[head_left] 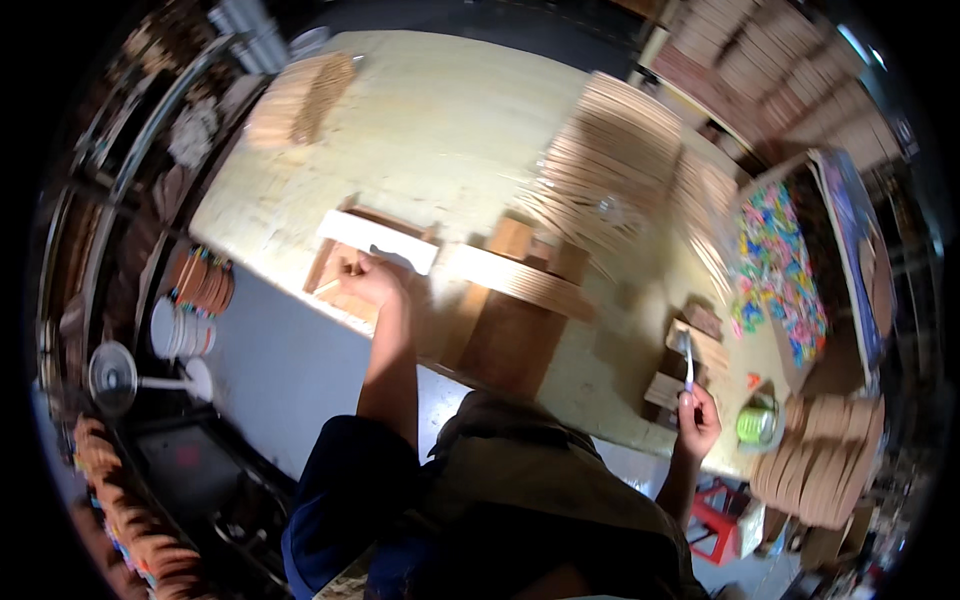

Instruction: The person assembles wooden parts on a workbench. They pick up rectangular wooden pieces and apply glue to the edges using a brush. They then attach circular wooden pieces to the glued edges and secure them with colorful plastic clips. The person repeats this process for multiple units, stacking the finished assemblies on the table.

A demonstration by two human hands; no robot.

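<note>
The left hand (368, 278) is closed around a thin pale wooden stick (328, 287) whose free end juts out to the left of the fingers, over a shallow brown wooden frame (345, 262) with a white rectangular block (377, 240) lying just beyond the knuckles. The right hand (698, 418) pinches a slim white brush (688, 362), its tip reaching up onto small brown wooden blocks (700, 338). A green round pot (757, 424) sits just right of that hand.

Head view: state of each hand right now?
Left hand: closed on a thin wooden stick.
Right hand: closed on a white brush.
</note>
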